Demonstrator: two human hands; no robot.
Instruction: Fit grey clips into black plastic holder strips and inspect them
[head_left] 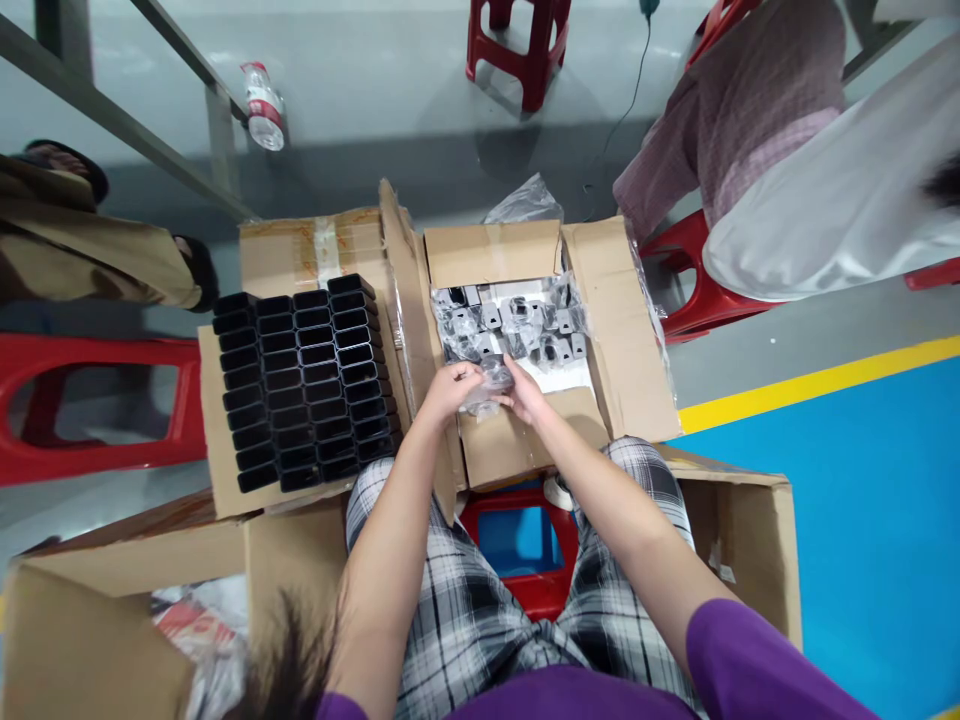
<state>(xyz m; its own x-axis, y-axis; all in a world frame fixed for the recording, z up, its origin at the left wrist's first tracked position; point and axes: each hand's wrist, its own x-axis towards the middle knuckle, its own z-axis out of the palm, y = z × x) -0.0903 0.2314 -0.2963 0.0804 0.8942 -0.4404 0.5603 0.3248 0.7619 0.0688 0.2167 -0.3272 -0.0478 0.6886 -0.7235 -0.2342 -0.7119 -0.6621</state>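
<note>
My left hand [448, 386] and my right hand [523, 391] meet over the near edge of an open cardboard box [600, 300]. Between them they pinch a small part wrapped in a clear plastic bag [491, 385]. Both hands have their fingers curled round it. Inside the box lie several more small grey parts in clear bags [517, 325] on a white layer. To the left, a cardboard sheet carries a block of stacked black rectangular tubes [304, 380], open ends up.
A red stool [525, 550] stands between my knees. Empty cardboard boxes sit at the lower left [97, 620] and lower right [750, 540]. Another person in a white top [825, 200] sits at the upper right on a red stool. A plastic bottle [262, 105] lies on the floor.
</note>
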